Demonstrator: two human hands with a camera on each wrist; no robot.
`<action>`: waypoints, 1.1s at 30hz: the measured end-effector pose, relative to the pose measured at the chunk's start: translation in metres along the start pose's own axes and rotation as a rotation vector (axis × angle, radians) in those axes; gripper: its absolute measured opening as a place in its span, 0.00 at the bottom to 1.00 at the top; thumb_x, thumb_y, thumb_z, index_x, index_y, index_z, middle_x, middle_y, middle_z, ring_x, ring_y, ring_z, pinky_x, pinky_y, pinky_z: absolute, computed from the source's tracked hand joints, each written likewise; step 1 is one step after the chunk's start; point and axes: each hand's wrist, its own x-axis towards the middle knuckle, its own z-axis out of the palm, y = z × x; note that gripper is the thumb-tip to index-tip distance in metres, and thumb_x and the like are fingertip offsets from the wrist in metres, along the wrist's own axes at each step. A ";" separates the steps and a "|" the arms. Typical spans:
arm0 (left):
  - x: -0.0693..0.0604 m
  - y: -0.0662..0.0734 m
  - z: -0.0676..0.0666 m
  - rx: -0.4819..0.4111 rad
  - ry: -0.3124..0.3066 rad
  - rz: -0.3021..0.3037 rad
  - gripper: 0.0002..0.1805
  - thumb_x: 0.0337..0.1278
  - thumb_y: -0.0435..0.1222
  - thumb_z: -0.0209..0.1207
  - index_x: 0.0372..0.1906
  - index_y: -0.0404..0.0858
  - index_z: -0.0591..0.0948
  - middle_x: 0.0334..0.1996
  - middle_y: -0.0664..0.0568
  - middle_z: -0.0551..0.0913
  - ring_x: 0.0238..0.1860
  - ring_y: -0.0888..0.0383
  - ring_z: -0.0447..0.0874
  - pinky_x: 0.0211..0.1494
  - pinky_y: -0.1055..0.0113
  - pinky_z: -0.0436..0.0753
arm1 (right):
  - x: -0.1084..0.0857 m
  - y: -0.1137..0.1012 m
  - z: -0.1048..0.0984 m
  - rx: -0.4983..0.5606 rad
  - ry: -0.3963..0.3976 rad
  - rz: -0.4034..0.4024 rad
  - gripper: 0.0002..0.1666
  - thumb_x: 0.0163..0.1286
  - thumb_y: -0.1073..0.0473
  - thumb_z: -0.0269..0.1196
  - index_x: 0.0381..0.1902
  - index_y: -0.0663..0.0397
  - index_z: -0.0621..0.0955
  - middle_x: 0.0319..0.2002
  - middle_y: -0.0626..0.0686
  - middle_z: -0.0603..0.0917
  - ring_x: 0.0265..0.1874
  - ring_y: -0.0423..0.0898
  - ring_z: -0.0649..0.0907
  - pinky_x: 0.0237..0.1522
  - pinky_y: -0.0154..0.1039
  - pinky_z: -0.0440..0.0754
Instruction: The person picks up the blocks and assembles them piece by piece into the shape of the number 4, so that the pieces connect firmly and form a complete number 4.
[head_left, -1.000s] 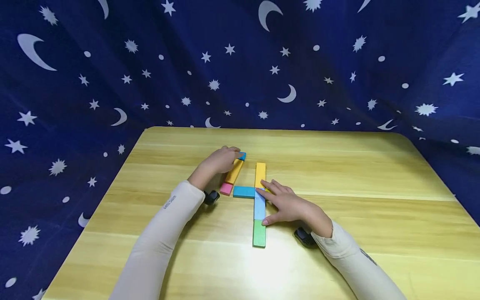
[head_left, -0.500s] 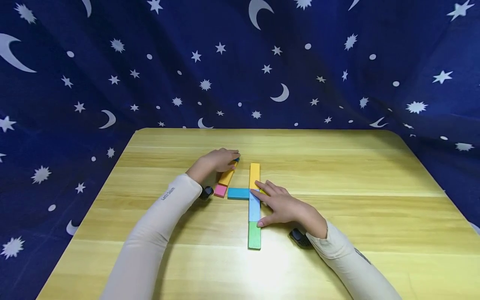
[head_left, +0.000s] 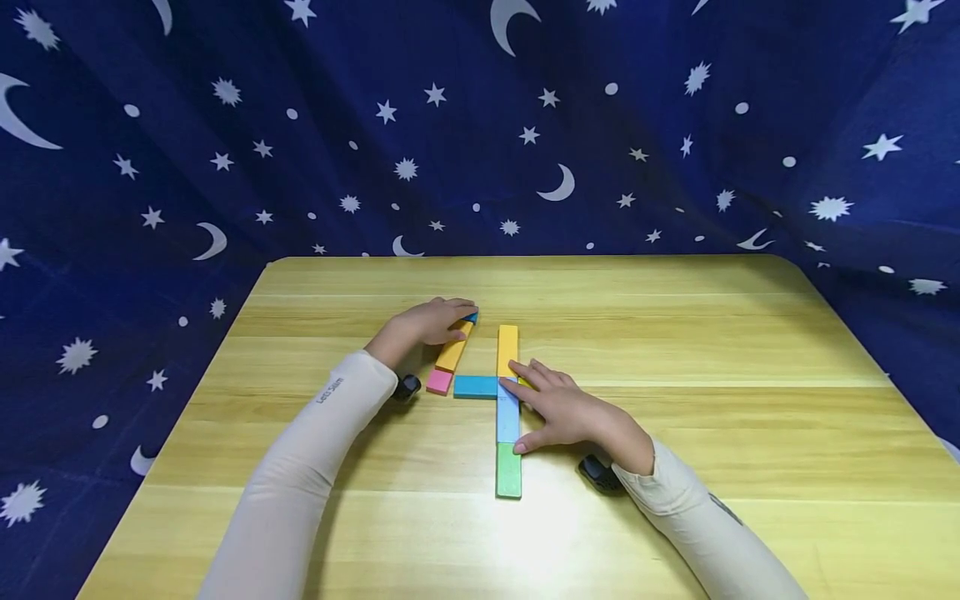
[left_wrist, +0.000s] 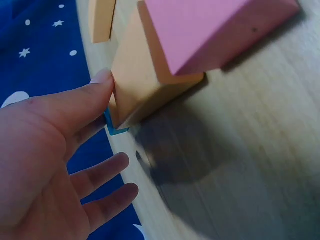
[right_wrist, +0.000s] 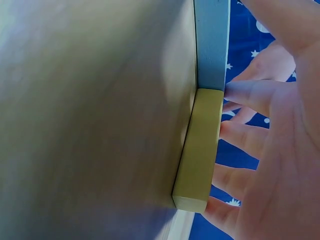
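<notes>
In the head view my left hand (head_left: 435,322) lies over the far end of a slanted row. That row has a blue block (head_left: 471,317), an orange block (head_left: 455,348) and a pink block (head_left: 439,382). My thumb touches the orange block's edge in the left wrist view, the other fingers extended. With fingers spread, my right hand (head_left: 572,411) rests by an upright row: a yellow-orange block (head_left: 507,348), a light blue block (head_left: 507,412) and a green block (head_left: 508,471). Its fingertips touch a yellow block (right_wrist: 200,150) in the right wrist view.
A blue block (head_left: 476,387) lies crosswise against the upright row, just right of the pink block. All rest on a wooden table (head_left: 712,350). Behind hangs a dark blue curtain (head_left: 450,133) with moons and stars. Black wrist cameras sit under both wrists.
The whole head view has shifted slightly left. My left thumb now shows on the orange block, and the left fingers cover more of the small blue block. My right hand has stayed by the upright row.
</notes>
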 end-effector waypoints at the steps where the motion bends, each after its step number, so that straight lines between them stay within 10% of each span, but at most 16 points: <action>1: 0.000 0.000 0.000 -0.003 0.002 0.004 0.30 0.66 0.43 0.47 0.70 0.42 0.55 0.71 0.50 0.52 0.70 0.48 0.52 0.70 0.55 0.54 | 0.000 0.000 0.000 0.000 0.000 0.001 0.55 0.51 0.33 0.62 0.70 0.48 0.55 0.72 0.56 0.45 0.70 0.63 0.46 0.63 0.63 0.49; 33: 0.001 0.002 0.000 0.048 0.012 0.069 0.26 0.65 0.41 0.48 0.67 0.42 0.63 0.70 0.45 0.55 0.69 0.46 0.55 0.69 0.54 0.56 | -0.001 -0.001 -0.001 -0.008 0.010 -0.006 0.55 0.51 0.32 0.62 0.70 0.49 0.55 0.72 0.56 0.47 0.69 0.64 0.48 0.63 0.62 0.50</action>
